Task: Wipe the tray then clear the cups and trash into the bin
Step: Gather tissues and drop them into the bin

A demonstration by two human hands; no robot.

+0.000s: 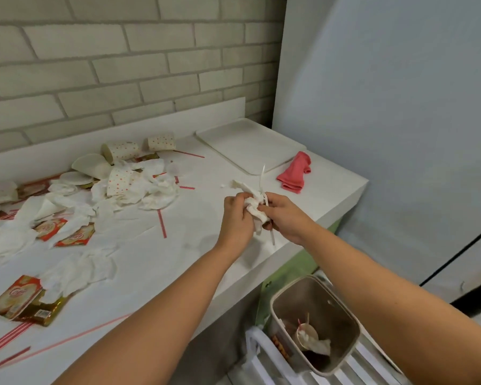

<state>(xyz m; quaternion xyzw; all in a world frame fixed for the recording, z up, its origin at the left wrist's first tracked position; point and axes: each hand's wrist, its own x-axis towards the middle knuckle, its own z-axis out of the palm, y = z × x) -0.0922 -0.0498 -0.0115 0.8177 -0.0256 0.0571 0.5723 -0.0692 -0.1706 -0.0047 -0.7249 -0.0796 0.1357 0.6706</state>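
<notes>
Both my hands meet over the counter's right part around a wad of crumpled white tissue and thin white plastic sticks (254,202). My left hand (238,218) grips the wad from the left, my right hand (282,215) from the right. The white tray (250,145) lies flat at the back right of the counter, with a folded red cloth (295,173) beside it. Dotted paper cups (122,151) lie tipped over at the back left among tissues. The beige bin (317,323) stands on the floor below the counter's edge and holds a cup and tissue.
Crumpled tissues (75,273), red sachets (75,238), a snack packet (20,301) and red-striped straws (161,223) litter the white counter (195,245). A brick wall runs behind. A pale blue panel rises at the right.
</notes>
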